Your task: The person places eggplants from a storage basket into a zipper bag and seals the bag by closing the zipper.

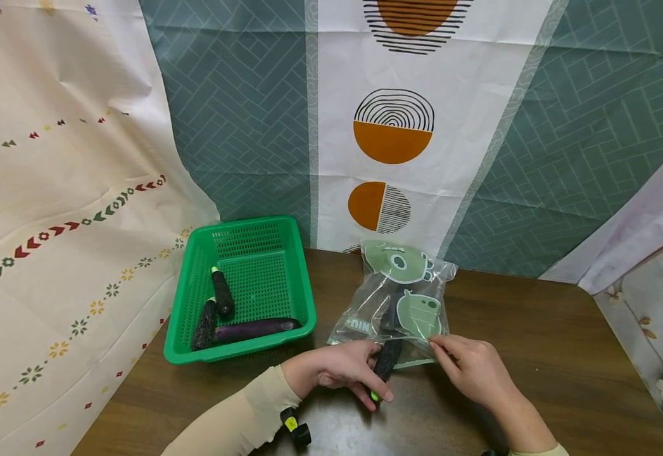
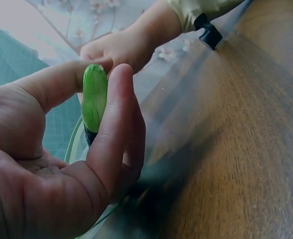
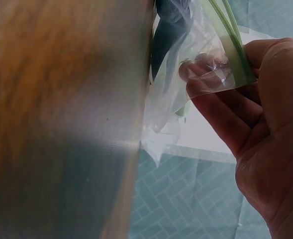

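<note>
My left hand [image 1: 348, 370] grips a long, dark, bumpy vegetable with a bright green end [image 1: 387, 361] between thumb and fingers. Its far end lies at the mouth of a clear zip bag [image 1: 385, 297] printed with green cartoon figures. Through the plastic a dark shape shows, in line with the vegetable. In the left wrist view the green end pokes out toward the camera between thumb and fingers. At the right corner of the bag's mouth, my right hand [image 1: 476, 367] pinches the edge; the right wrist view shows the green zip strip [image 3: 240, 64] by its thumb.
To the left stands a green plastic basket [image 1: 303, 285] holding a purple eggplant [image 1: 257, 329] and two dark vegetables with green ends [image 1: 223, 294]. Everything rests on a brown wooden table [image 1: 542, 342]. Patterned cloths [image 1: 240, 114] hang behind it and along the left side.
</note>
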Demonstrator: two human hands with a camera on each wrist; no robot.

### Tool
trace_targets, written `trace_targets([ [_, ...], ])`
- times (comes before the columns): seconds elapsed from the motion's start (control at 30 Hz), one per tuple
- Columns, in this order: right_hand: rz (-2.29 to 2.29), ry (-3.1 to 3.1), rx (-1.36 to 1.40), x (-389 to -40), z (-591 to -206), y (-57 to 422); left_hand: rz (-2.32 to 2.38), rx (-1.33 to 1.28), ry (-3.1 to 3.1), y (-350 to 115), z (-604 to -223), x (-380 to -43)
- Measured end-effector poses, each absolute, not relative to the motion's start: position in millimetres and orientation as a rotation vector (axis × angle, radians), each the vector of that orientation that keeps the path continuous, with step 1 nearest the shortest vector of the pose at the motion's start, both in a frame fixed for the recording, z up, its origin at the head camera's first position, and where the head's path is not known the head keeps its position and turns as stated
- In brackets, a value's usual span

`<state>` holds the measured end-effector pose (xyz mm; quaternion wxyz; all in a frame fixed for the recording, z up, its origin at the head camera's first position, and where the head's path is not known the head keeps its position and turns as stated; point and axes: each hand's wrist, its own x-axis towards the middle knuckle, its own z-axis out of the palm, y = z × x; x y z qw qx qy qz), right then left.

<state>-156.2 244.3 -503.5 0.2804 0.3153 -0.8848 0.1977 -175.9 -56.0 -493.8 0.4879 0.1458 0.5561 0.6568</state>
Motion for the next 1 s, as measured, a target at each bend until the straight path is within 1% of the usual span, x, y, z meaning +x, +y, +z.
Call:
trace_targets([
  [0.53, 0.526, -2.384, 0.830, -156.4, -504.1, 242.3, 1.626, 0.359, 1.358, -56.9, -498.4, -172.3],
  [1.0, 0.513, -2.353, 0.843, -157.5, -505.8, 244.3, 1.639, 0.326, 1.498, -51.3, -503.7, -168.5],
])
